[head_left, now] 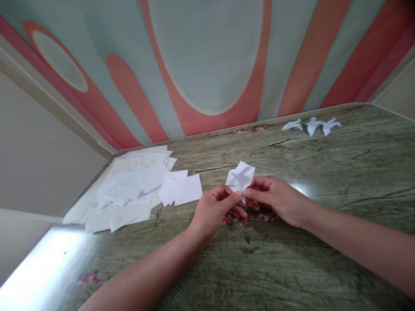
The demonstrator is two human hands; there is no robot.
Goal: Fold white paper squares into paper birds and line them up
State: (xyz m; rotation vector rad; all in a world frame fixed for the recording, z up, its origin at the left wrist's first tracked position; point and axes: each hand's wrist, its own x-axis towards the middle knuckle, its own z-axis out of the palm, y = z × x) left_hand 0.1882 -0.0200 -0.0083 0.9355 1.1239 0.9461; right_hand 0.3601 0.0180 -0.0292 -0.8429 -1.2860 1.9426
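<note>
Between my two hands is a small folded piece of white paper (240, 176), its upper part spread open and creased, its lower tip pinched. My left hand (218, 207) grips the paper's lower left side between thumb and fingers. From the other side, my right hand (272, 196) pinches the lower right edge, its thumb close to the left thumb. Both hands are just above the wood-patterned table (292, 259). The folds behind the thumbs are hidden.
A loose pile of white paper sheets (129, 181) covers the table's left side, with a few square sheets (188, 189) at its right edge. Three folded paper birds (313, 126) stand at the back right. A patterned wall (210, 65) rises behind the table.
</note>
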